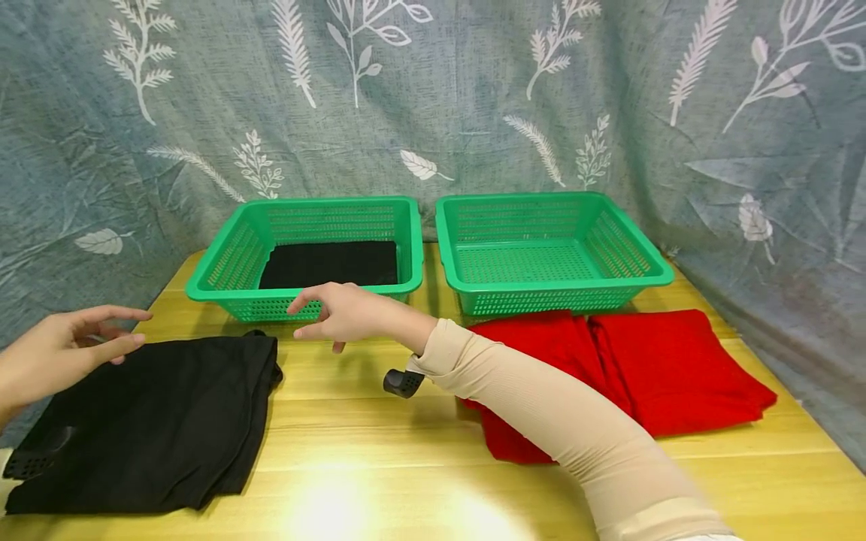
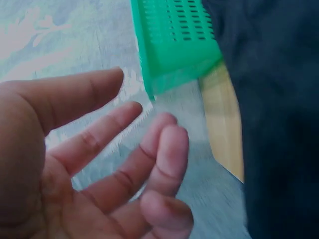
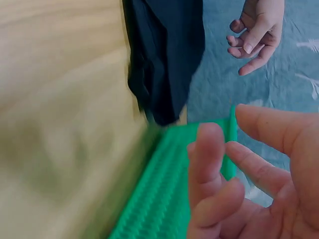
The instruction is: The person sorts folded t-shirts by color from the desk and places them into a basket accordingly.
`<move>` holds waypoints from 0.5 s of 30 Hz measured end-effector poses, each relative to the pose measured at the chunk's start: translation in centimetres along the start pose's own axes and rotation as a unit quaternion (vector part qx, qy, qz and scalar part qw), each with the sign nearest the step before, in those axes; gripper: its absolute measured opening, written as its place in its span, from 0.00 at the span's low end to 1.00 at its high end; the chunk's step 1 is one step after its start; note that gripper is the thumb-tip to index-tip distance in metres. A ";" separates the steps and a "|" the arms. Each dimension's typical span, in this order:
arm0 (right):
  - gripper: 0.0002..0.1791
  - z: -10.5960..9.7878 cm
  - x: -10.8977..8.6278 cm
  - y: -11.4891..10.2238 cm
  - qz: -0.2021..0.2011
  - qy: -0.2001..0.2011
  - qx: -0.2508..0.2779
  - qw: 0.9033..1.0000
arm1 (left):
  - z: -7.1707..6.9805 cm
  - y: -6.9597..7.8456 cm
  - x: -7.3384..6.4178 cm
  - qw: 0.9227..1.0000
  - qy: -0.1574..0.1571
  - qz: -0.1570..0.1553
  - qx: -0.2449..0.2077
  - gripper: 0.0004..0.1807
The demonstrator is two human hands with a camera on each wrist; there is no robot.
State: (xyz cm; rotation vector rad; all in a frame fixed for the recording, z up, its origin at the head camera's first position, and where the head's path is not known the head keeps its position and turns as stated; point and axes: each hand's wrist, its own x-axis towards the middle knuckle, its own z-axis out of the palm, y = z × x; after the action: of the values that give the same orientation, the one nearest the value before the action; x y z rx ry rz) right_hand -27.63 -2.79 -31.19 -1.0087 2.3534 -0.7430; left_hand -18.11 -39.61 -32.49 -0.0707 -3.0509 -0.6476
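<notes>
My left hand (image 1: pixel 71 352) hovers over the far left part of a folded black cloth (image 1: pixel 155 421), its fingers relaxed and holding nothing. To the right of that cloth, my right hand (image 1: pixel 345 314) hangs over the table close to the front rim of the left green basket (image 1: pixel 304 297). Its fingers are loosely bent with nothing between them. Inside this basket lies another black cloth (image 1: pixel 331 263), folded flat. In the left wrist view, the thumb and fingers of the left hand (image 2: pixel 114 154) stand apart beside the black cloth (image 2: pixel 279 124).
A second green basket (image 1: pixel 555 287) stands at the back right with its slotted bottom showing. Two folded red cloths (image 1: pixel 676 368) lie in front of it, one partly behind my right sleeve (image 1: pixel 541 391). A patterned curtain (image 1: pixel 473 98) hangs behind the wooden table (image 1: pixel 352 451).
</notes>
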 end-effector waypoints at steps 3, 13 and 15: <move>0.27 1.4 0.6 -0.6 -0.007 -0.026 0.005 1.000 | 1.6 -3.0 -1.1 0.998 0.068 -0.011 0.006 0.20; 0.28 5.6 2.0 -2.8 -0.038 -0.067 -0.044 0.996 | 5.9 -11.9 -3.4 0.982 0.168 -0.075 -0.034 0.13; 0.29 6.3 2.3 -3.1 -0.038 -0.069 -0.052 0.995 | 6.2 -12.1 -3.6 0.983 0.153 -0.102 -0.028 0.22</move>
State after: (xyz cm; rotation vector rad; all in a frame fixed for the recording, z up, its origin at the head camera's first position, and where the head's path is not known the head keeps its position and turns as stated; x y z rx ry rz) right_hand -23.63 -8.15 -34.37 -1.1612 2.2646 -0.5626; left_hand -15.15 -48.26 -43.17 0.3146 -2.7626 -0.6827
